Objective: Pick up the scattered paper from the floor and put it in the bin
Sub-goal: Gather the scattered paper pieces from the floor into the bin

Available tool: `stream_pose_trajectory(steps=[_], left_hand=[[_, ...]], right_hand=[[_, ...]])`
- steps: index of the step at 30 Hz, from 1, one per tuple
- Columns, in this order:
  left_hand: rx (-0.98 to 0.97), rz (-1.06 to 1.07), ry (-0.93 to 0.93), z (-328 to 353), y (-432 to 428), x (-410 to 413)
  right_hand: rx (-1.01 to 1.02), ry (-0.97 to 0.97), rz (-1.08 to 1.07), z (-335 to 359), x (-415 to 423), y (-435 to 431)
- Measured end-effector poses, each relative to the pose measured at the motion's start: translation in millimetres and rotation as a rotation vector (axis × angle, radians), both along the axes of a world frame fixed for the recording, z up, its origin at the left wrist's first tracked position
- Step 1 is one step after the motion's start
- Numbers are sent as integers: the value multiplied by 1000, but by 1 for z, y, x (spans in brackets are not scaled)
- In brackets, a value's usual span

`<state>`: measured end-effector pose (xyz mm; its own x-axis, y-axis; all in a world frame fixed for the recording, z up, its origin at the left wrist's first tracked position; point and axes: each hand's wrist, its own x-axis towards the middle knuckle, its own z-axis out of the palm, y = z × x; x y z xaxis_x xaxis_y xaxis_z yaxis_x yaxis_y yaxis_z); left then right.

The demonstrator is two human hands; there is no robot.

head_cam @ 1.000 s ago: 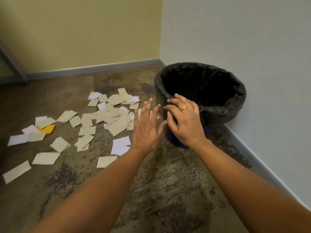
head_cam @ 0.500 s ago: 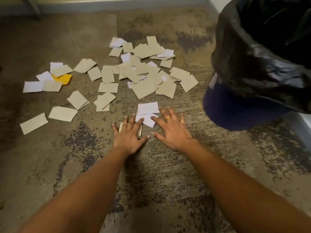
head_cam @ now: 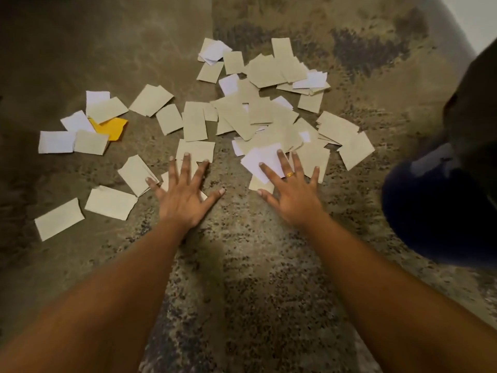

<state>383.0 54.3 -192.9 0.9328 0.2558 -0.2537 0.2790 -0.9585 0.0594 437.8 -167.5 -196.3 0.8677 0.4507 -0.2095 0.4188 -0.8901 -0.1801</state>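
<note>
Several beige and white paper pieces [head_cam: 258, 111] lie scattered over the mottled carpet, with one yellow piece [head_cam: 111, 127] at the left. My left hand [head_cam: 185, 196] lies flat with fingers spread on beige pieces at the near edge of the scatter. My right hand [head_cam: 291, 192], with a gold ring, is spread flat too, its fingers on a white piece [head_cam: 259, 161]. Neither hand grips anything. The dark blue bin [head_cam: 435, 208] with a black liner [head_cam: 476, 103] stands at the right edge, only partly in view.
Bare carpet [head_cam: 252, 278] stretches between my forearms and toward me. A strip of pale wall [head_cam: 473, 20] and skirting shows at the top right, behind the bin. More carpet lies open at the far left beyond the papers.
My view has dropped closer to the floor. Both hands moved forward from in front of the bin down onto the papers and spread wider apart; the bin slid to the right edge.
</note>
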Motion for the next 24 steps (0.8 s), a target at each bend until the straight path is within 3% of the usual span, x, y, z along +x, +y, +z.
stream_pose_trajectory(steps=[24], left_hand=[[9,-22,16,-9,3,3]], right_hand=[[-57,-46,-54,-7,4,0]])
